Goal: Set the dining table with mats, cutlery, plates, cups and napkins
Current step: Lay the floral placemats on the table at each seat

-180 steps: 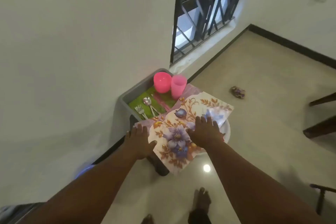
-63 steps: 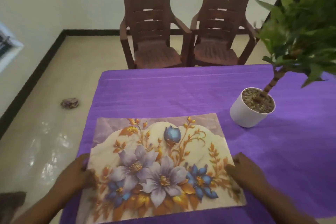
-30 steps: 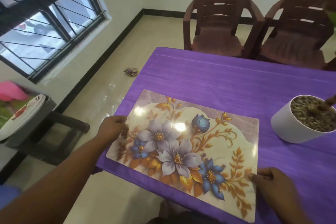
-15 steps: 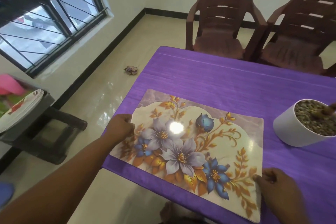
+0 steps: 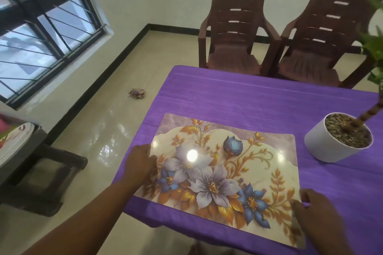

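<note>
1. Head view is looking down on a floral mat (image 5: 223, 172) lying flat on the purple-clothed counter (image 5: 259, 99), close to the near left corner.
2. Left hand (image 5: 139, 163) is touching the mat's left short edge, fingers curled at it; whether it is pinching or only nudging, I cannot tell.
3. Right hand (image 5: 317, 209) is sitting at the near right corner, fingers bent onto the mat, seemingly gripping its edge.
4. One hand at each end is likely serving to square the mat to the counter's near edge; the mat is sitting slightly skewed.
5. White plant pot (image 5: 337, 138) is standing just beside the far right corner, apart from the mat, limiting any slide rightward.
6. Plates (image 5: 14, 141) are waiting in a tray on a stool (image 5: 41, 176) at left, well apart.
7. Two brown chairs (image 5: 234, 27) are standing at the far side.
</note>
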